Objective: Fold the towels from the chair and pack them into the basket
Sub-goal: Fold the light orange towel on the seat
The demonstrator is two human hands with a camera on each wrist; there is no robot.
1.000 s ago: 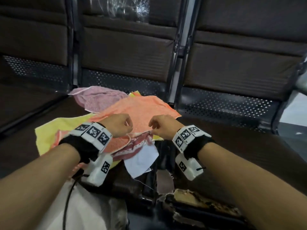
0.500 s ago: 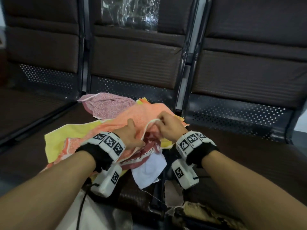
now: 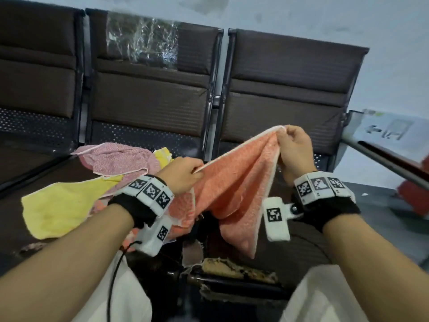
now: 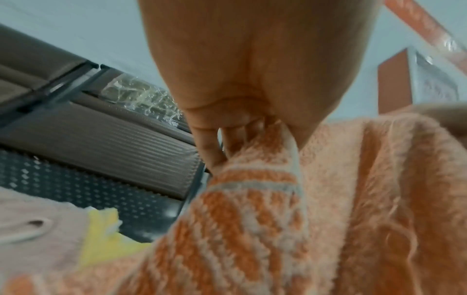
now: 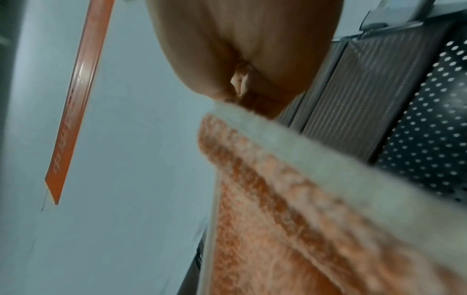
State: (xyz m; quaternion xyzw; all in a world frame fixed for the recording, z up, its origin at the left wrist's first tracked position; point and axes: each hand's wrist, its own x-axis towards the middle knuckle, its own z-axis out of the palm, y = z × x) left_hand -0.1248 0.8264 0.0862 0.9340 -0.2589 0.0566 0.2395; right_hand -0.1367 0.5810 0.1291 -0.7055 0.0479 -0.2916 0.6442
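An orange towel (image 3: 234, 187) with a white hem hangs stretched between my two hands above the chair seat. My left hand (image 3: 185, 174) pinches one end of its top edge, and the left wrist view shows the fingers (image 4: 227, 139) curled on the orange towel (image 4: 278, 219). My right hand (image 3: 293, 145) grips the other end, higher and to the right; the right wrist view shows the white hem of the orange towel (image 5: 316, 199) running from that fist. A yellow towel (image 3: 60, 208) and a pink towel (image 3: 118, 159) lie on the seat at the left. No basket is in view.
A row of dark brown chairs (image 3: 148, 98) with perforated metal panels fills the back, one backrest carrying clear plastic wrap (image 3: 141, 40). The seat's front edge (image 3: 234, 271) is torn, with foam showing. A metal armrest (image 3: 390, 161) runs at the right. My pale trousers (image 3: 120, 296) are below.
Both hands took hold of the orange towel's edge on the pile and lifted it. The right hand rose up and to the right, and the towel now hangs spread between them.
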